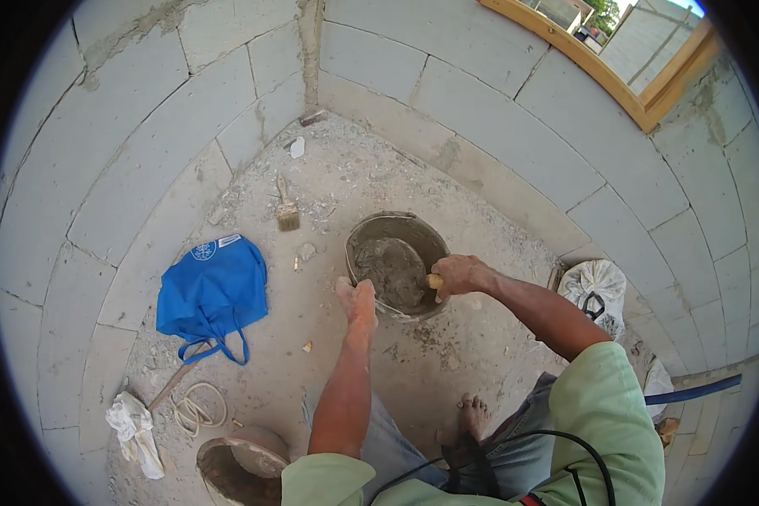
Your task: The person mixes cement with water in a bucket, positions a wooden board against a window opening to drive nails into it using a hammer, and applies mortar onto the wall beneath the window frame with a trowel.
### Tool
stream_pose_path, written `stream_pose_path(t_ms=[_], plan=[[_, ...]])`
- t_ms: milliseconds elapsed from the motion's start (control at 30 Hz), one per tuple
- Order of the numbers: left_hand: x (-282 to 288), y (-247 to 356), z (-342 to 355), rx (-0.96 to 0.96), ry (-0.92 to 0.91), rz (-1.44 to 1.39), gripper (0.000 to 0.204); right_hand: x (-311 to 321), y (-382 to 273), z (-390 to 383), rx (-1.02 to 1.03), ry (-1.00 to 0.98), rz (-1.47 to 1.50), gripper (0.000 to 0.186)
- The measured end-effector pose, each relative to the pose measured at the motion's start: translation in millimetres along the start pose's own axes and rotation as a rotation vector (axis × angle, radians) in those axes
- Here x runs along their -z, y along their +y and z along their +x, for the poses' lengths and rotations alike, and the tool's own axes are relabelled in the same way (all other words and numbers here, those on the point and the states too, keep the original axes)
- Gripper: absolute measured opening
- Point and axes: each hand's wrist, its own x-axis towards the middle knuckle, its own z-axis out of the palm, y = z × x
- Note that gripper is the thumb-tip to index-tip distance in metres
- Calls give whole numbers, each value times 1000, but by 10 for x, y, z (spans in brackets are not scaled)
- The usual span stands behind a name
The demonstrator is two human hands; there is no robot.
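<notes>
**Inspector:** Position of bucket?

**Assistant:** On bare concrete floor, near corner of block walls, directly ahead of knees; grey mortar inside. Probably set close for easy reach.

**Inspector:** Hands?

**Assistant:** Right hand clenched on wooden tool handle at bucket rim, blade hidden in mix. Left hand released, fingers loose, smeared grey, hovering just beside near rim, holding nothing.

**Inspector:** Count.

**Assistant:** One mortar bucket; one second vessel at lower edge; one brush; one blue bag; one white sack; one rag; one coil of cord.
</notes>
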Motion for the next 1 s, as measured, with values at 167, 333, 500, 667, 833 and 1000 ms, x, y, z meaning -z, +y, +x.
stream_pose_path(t_ms=[167, 333, 500, 667, 833, 1000], plan=[[14, -29, 37, 40, 21, -34, 18, 306, 75, -158, -44, 87, 12, 42], [48, -151, 141, 56, -67, -112, 32, 209, 119, -5, -40, 367, -280, 25], [72, -98, 97, 5, -42, -55, 25, -407, -116, 263, 46, 400, -719, 22], [39, -19, 12, 87, -65, -44, 24, -392, -98, 65, 167, 357, -390, 18], [96, -273, 246, 11, 11, -15, 27, -17, -19, -325, 93, 446, -240, 18], [136, -535, 465, 59, -80, -138, 24, -139, -139, -115, 137, 427, -284, 16]])
